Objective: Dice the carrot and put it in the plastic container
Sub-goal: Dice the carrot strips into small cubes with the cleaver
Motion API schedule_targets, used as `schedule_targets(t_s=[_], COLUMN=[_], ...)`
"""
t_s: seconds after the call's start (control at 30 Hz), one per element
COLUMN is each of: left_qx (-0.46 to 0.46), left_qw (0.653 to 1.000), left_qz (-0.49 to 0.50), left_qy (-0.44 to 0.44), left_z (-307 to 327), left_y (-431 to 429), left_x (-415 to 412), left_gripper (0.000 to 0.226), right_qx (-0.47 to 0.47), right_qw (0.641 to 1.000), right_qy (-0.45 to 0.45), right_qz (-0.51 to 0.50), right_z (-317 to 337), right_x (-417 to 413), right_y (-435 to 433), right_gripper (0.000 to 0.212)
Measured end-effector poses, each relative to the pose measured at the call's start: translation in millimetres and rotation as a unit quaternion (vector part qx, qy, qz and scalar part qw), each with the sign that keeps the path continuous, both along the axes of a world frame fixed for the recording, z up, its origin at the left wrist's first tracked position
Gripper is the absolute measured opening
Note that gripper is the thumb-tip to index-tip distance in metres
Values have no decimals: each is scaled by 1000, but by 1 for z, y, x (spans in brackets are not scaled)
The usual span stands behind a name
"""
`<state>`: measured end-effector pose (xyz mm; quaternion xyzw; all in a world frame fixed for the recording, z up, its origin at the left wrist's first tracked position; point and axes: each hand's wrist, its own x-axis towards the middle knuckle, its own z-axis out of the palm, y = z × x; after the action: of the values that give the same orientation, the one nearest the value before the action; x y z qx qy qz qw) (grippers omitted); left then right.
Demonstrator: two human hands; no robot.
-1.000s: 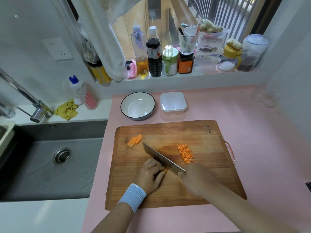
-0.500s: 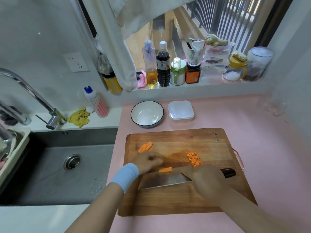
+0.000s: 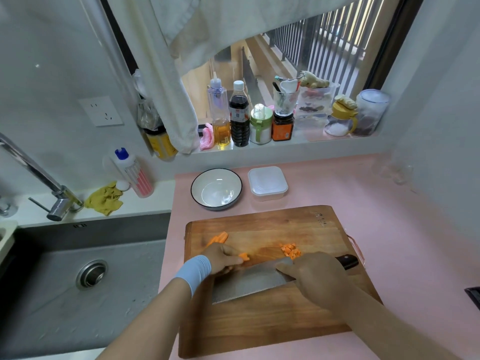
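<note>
Our right hand [image 3: 317, 279], gripping the steel cleaver [image 3: 246, 284], hides most of its dark handle [image 3: 348, 261]; our left hand [image 3: 223, 258] pinches a carrot stick [image 3: 244, 256].

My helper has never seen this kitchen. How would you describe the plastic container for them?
On the pink counter, look just behind the wooden cutting board. The plastic container is the square, lidded white box, right of the round bowl.

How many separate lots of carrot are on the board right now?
3: uncut sticks near the board's far-left corner; one strip held by the left hand beside the knife; a diced pile mid-board, beyond the right hand. More may hide under the hands.
</note>
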<state>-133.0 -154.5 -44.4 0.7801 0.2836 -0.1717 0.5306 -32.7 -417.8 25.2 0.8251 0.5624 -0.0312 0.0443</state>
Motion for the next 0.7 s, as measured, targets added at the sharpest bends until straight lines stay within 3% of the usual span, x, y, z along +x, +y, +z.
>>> schedule_targets(t_s=[0.17,0.47,0.57,0.7], left_qx=[31,35,104,164], left_qw=[993,959,981,972], left_qz=[74,236,111,-53], left_qy=[-89,-150,-123,-161], left_z=[-10,-18,-21,-25], left_y=[1,-14,-24,-53], left_x=[-5,-1,-5,-5], left_gripper=[8,29,15,12], right_qx=[65,61,84,113], right_qw=[990,936,912,868], right_qy=[98,259,283,328], right_qz=[-81,-232,-285,-356], right_z=[3,2,3,0], right_x=[8,6,5,5], right_y=[-19,-41,-43,-37], right_gripper=[36,22,47,34])
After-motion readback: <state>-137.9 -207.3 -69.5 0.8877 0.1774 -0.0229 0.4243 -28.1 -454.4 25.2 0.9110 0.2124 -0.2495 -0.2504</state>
